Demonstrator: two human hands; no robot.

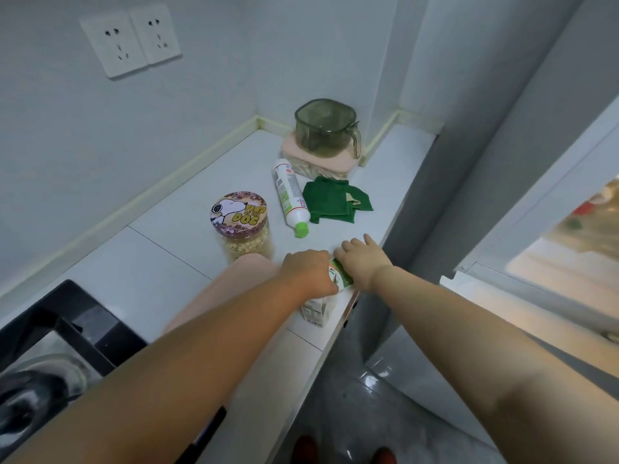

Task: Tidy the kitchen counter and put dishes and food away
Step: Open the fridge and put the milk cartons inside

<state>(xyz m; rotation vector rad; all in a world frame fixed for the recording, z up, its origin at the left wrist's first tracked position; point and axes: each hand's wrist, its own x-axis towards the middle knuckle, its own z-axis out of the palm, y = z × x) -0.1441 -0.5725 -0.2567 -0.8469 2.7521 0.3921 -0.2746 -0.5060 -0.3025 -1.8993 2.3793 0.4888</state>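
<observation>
A white tabletop (187,236) fills a corner, with a yellowish sealing strip (167,182) along its back edge. Above it rises a pale grey-blue wall (234,61) bearing two white sockets (130,45). At the tabletop's left end sits a black hob (67,323). To its right a fridge (569,256) stands open, warmly lit inside. Below its front edge lie glossy grey floor tiles (351,396).

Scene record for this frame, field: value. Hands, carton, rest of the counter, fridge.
left hand: grips carton top
right hand: on carton's other side, grip unclear
carton: upright, near counter front edge
bottle: lying on its side, green cap toward person
jar: upright, lidded, left of bottle
cloth: green, right of bottle
fridge: open, at right
</observation>
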